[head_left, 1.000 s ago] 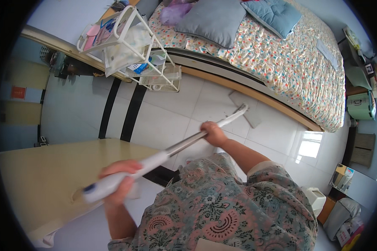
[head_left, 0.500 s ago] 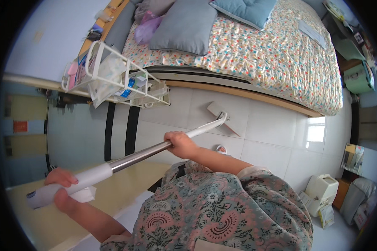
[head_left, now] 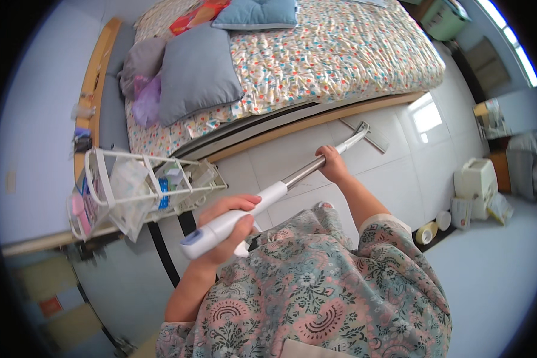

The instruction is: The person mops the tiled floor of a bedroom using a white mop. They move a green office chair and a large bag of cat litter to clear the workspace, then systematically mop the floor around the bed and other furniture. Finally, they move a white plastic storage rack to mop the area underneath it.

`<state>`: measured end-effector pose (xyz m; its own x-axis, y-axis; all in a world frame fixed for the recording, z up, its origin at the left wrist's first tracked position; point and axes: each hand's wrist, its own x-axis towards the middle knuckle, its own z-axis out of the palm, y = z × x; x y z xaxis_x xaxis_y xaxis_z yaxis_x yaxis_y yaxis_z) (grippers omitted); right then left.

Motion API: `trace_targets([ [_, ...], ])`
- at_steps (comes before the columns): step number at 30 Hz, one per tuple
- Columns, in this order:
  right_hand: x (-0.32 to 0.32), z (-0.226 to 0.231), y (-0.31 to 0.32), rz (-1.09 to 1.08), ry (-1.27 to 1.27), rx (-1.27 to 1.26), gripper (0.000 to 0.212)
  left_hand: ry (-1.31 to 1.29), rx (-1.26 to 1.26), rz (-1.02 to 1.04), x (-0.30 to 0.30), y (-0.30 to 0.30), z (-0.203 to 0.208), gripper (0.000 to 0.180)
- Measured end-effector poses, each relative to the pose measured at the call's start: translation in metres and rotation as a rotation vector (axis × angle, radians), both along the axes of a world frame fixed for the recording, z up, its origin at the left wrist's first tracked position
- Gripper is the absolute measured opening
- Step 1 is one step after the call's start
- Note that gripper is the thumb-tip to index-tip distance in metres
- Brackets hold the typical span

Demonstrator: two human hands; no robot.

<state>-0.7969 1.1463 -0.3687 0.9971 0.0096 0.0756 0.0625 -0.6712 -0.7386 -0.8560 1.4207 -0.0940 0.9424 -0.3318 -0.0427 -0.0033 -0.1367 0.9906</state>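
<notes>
A flat mop with a white grip (head_left: 253,210) and a steel tube (head_left: 303,173) slants across in front of me. My left hand (head_left: 224,249) is wrapped round the white grip near its top end, with a white lever-like part under it. Farther down, my right hand (head_left: 333,165) is closed round the lower tube, just above the white joint. The flat mop head (head_left: 376,142) rests on the tiled floor (head_left: 316,179) beside the bed's wooden base; part of it is hidden by the joint.
Across the far side stands a bed (head_left: 340,59) with a dotted cover, grey and blue cushions and a purple bag. A white rack (head_left: 104,179) of packages is at the left. On the right are a white bin-like box (head_left: 476,179) and tape rolls (head_left: 425,234).
The mop head has slid right along the bed base. Both hands have moved right with the mop, the left hand coming nearer my body. My view has turned too.
</notes>
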Motion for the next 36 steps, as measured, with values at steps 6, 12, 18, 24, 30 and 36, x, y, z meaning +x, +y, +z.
trace_targets([
  [6, -0.025, 0.016, 0.123, -0.133, 0.101, 0.027, 0.022, -0.099, 0.118, -0.142, 0.019, 0.121, 0.026, 0.017],
  [12, -0.051, 0.079, 0.279, -0.045, 0.036, 0.217, 0.019, -0.176, 0.174, -0.068, 0.027, 0.237, 0.117, 0.026],
  [18, -0.062, 0.105, 0.326, 0.052, 0.025, 0.205, 0.021, -0.313, 0.207, -0.015, 0.013, 0.288, 0.125, 0.026],
  [24, -0.064, 0.120, 0.280, 0.017, -0.051, 0.079, 0.021, -0.347, 0.042, 0.224, -0.003, 0.251, 0.113, 0.026],
  [30, -0.047, 0.089, 0.135, -0.099, -0.135, -0.035, 0.018, -0.203, -0.066, 0.017, 0.011, 0.160, 0.052, 0.024],
  [36, -0.027, 0.064, -0.024, -0.360, -0.210, -0.122, 0.020, -0.201, 0.022, -0.363, 0.027, -0.011, 0.052, 0.036],
])
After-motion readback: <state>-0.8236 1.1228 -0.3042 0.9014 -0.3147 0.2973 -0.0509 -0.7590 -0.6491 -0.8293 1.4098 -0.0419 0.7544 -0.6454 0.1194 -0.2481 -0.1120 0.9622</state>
